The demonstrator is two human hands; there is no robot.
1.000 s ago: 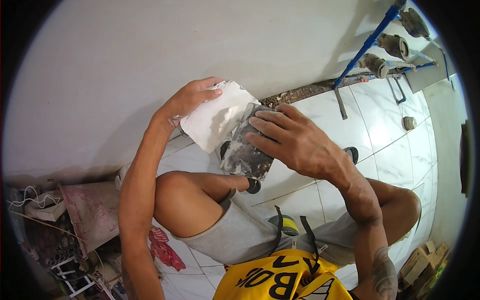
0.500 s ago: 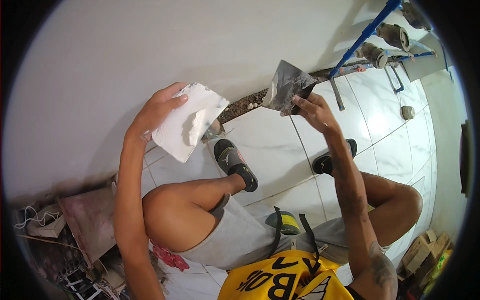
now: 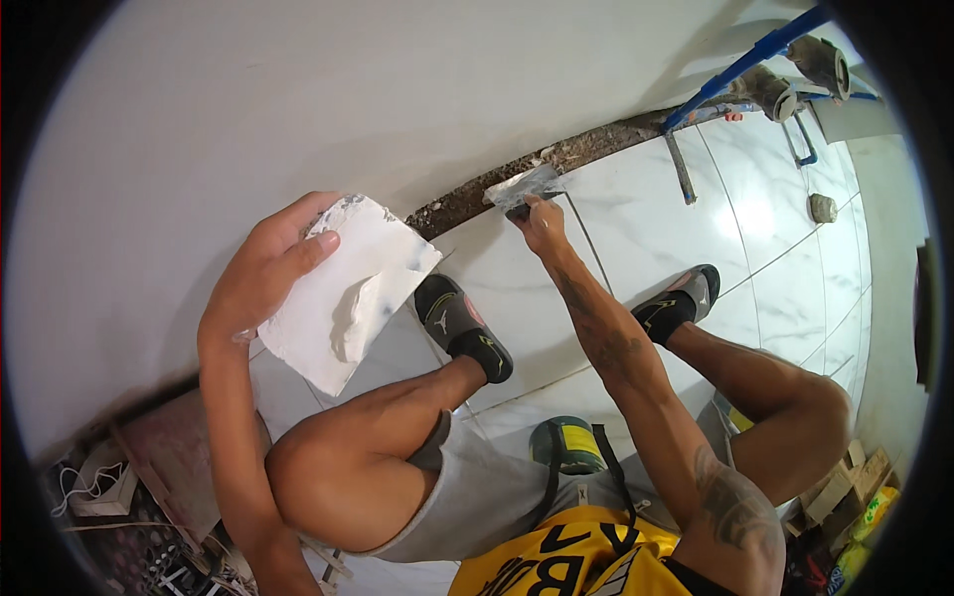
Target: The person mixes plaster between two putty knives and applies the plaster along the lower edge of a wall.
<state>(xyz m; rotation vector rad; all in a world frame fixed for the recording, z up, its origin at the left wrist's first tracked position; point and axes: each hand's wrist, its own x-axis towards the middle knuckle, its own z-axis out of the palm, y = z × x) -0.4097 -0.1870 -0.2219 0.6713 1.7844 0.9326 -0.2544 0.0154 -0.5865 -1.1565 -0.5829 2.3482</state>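
My left hand (image 3: 273, 253) grips a white rectangular board (image 3: 318, 293) at its upper left edge, held out above my left thigh with a lump of white paste (image 3: 358, 320) on it. My right hand (image 3: 540, 221) is closed on a flat scraper (image 3: 517, 191), smeared grey and white, reaching forward to the rough, debris-filled gap (image 3: 437, 214) at the foot of the pale wall (image 3: 298, 99). Its blade is over that gap, beside the edge of the white tiles (image 3: 626, 228); whether it touches cannot be made out.
Blue pipes (image 3: 755, 55) with dirty fittings (image 3: 775, 94) jut out at upper right, a short cylinder (image 3: 823, 209) on the tiles below. A green-yellow round container (image 3: 564, 445) lies between my legs. Boards and cables (image 3: 104, 487) clutter the lower left; wood scraps (image 3: 840, 492) pile at lower right.
The scraper left the board, rose, then moved left and down to the gap at the wall's foot. The board shifted left and down, toward me.
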